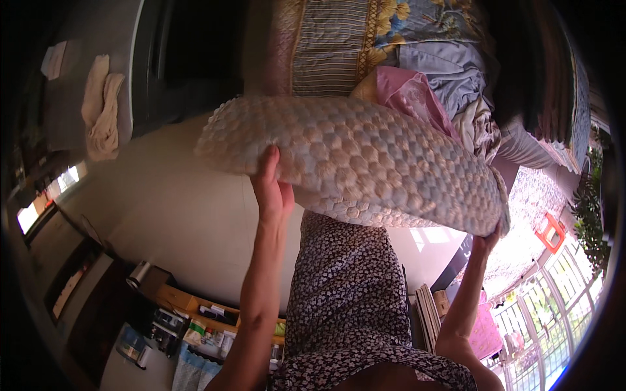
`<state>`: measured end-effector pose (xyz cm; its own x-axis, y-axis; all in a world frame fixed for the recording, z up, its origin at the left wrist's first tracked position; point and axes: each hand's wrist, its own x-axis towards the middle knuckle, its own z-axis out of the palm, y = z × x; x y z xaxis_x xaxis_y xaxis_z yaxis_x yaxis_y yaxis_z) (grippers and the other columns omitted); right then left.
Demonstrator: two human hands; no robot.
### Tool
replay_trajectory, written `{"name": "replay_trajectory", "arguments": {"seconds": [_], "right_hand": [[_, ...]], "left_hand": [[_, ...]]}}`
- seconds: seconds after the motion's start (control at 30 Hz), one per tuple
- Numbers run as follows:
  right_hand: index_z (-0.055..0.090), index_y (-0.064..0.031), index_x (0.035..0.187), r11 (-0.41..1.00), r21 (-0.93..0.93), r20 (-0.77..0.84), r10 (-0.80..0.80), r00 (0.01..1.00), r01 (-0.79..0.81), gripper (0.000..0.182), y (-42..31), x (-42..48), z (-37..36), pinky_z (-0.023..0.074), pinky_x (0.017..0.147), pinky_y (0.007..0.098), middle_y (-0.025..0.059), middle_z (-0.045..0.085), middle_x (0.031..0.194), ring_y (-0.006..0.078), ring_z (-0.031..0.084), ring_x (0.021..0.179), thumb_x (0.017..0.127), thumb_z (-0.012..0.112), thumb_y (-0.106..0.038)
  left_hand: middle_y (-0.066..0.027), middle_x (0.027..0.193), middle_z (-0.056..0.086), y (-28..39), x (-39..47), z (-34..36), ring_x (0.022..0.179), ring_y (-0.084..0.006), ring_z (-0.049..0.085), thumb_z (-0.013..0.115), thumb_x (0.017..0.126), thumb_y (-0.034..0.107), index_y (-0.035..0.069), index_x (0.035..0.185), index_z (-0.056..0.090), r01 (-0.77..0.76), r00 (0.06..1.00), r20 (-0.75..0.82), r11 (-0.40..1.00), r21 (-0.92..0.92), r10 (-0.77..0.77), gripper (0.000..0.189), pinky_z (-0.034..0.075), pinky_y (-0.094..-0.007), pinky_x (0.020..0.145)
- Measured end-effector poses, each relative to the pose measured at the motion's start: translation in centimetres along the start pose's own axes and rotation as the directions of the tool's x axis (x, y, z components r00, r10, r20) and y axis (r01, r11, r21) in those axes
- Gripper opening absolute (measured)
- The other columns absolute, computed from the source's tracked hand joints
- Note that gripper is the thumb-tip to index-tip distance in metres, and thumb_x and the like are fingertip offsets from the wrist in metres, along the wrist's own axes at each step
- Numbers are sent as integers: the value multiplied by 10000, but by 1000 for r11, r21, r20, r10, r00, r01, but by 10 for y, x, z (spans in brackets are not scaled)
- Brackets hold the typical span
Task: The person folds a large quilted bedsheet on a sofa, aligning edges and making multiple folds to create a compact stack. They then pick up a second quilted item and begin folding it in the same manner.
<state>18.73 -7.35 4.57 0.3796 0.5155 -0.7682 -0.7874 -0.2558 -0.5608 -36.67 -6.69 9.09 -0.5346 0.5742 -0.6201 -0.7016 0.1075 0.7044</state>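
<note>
A padded, quilted fabric piece (362,156) with a raised honeycomb pattern in grey and beige is held up in front of my body, folded over along its lower side. My left hand (273,183) grips its near edge, thumb lying on top and fingers underneath. At the far right corner my right hand (488,239) pinches the edge, its fingers mostly hidden by the cloth. Just beyond the piece lie a pink cloth (411,95) and crumpled grey fabric (442,73), on a patterned bedcover (337,44).
Pale floor (186,205) stretches to the left. A beige cloth (102,110) hangs over a grey surface at upper left. Behind me stand a wooden shelf unit (188,303) with small items and a stack of flat boards (428,313). A red plastic stool (552,233) stands by the barred window (552,298).
</note>
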Motion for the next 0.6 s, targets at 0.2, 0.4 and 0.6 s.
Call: {"name": "replay_trajectory", "arguments": {"seconds": [0.2, 0.4, 0.6], "right_hand": [[402, -52, 1304, 999, -25, -104, 29, 994, -32, 538, -12, -28, 9, 282, 1032, 521, 155, 419, 1330, 332, 383, 1232, 841, 515, -300], [546, -76, 1154, 958, -194, -371, 127, 920, -211, 366, 48, 19, -65, 423, 943, 435, 95, 553, 1190, 257, 515, 1108, 859, 520, -290], [560, -96, 1125, 938, -177, -431, 197, 881, -297, 325, 59, 31, -74, 492, 855, 418, 78, 589, 1119, 255, 571, 1017, 899, 480, -315]], "left_hand": [[-45, 1130, 555, -12, -52, -45, 1030, -182, 527, 635, 802, 145, 32, 1149, 520, 12, 988, -157, 999, 45, -5, 382, 424, -329, 897], [-41, 1112, 558, -66, -11, -115, 1012, -181, 540, 642, 790, 105, 77, 1178, 492, 292, 911, -287, 955, -60, -297, 416, 485, -327, 830], [-36, 1130, 546, -88, 10, -123, 1044, -191, 511, 642, 795, 120, 97, 1179, 494, 188, 901, -414, 977, 97, -132, 412, 462, -362, 848]]}}
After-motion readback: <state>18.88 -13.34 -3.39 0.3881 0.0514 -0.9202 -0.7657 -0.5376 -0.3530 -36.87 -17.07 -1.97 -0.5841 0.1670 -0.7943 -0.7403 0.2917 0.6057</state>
